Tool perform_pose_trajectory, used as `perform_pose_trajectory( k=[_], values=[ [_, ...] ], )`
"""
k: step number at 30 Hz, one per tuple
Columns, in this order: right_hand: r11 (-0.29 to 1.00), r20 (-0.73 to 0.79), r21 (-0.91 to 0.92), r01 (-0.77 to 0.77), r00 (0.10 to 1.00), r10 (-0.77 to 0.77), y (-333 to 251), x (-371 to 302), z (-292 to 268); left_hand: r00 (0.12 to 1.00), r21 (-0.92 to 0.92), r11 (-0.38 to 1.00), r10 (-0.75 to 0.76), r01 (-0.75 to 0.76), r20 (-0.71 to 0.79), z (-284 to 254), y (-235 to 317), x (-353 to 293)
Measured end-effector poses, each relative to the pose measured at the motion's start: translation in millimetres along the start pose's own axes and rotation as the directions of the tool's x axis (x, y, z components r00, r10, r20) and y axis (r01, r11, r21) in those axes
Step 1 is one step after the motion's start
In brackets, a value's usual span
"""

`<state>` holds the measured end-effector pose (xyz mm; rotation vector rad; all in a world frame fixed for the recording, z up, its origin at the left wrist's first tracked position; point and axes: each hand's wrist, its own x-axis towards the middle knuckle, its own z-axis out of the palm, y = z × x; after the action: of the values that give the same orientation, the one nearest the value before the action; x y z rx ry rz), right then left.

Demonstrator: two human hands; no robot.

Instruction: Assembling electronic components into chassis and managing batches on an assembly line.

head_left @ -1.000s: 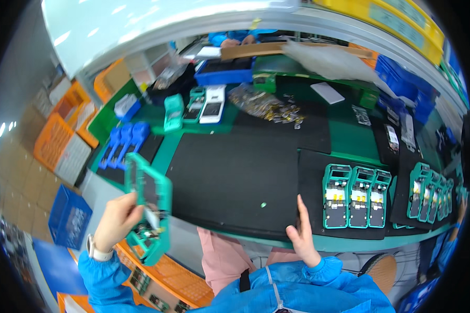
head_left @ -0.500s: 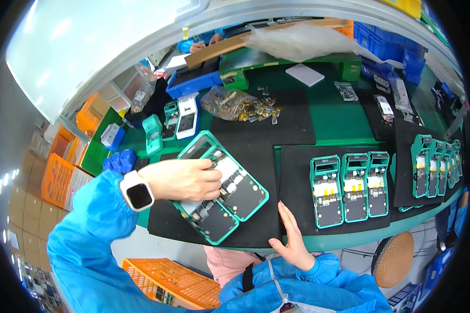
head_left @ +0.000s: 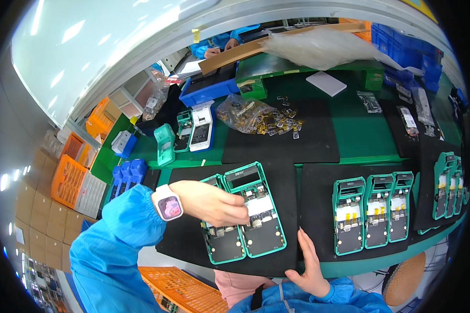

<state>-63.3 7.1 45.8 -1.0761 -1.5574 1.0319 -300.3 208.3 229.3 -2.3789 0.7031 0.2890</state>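
Casings: lying side by side, facing up, on a black mat near the front edge of the desk, left of its middle, pointing their window ends toward the far edge. Curling the left hand across both, bunching fingers about where the long rims are meeting; hiding the fingertips, so being unable to tell whether pinching or only touching. Holding nothing in the right hand, spreading thumb from straight fingers by the mat's front right corner.

For handling well, by judgement: gripping only the green rims, staying off the exposed parts, settling both casings evenly on the mat, then lifting fingers straight up rather than dragging across.

Showing green rims, a dark window, a white strip across the middle, small silvery parts below it and a dark lower panel with pale spots; showing most fully on the right one, half hiding beneath the hand on the left one.

Farther out, seeing three casings on the next mat, bearing yellow tabs, and further casings lining the desk's right edge. Seeing loose parts spilling from a clear bag behind, and blue holders lying toward the left edge.
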Motion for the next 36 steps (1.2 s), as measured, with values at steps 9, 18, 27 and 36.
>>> perform_pose_trajectory(
  k=[9, 18, 27, 36],
  values=[
    [0.999, 0.026, 0.031, -0.044, 0.999, 0.043, -2, 5, -1, 0.954, -0.088, 0.950, -0.298, 0.299, 0.020, 1, 25, 1],
    [0.997, 0.031, 0.053, -0.049, 0.998, 0.047, 1, 1, 0, 0.948, -0.148, 0.939, -0.318, 0.312, -0.019, 9, 27, 0],
    [0.999, -0.018, 0.054, 0.001, 1.000, 0.000, 7, 1, 5, 0.934, -0.121, 0.933, -0.348, 0.337, -0.078, 10, 34, 1],
    [0.997, -0.001, 0.072, -0.017, 1.000, 0.017, 5, 4, 4, 0.754, -0.222, 0.744, -0.655, 0.630, -0.053, -2, 74, 7]
  ],
)
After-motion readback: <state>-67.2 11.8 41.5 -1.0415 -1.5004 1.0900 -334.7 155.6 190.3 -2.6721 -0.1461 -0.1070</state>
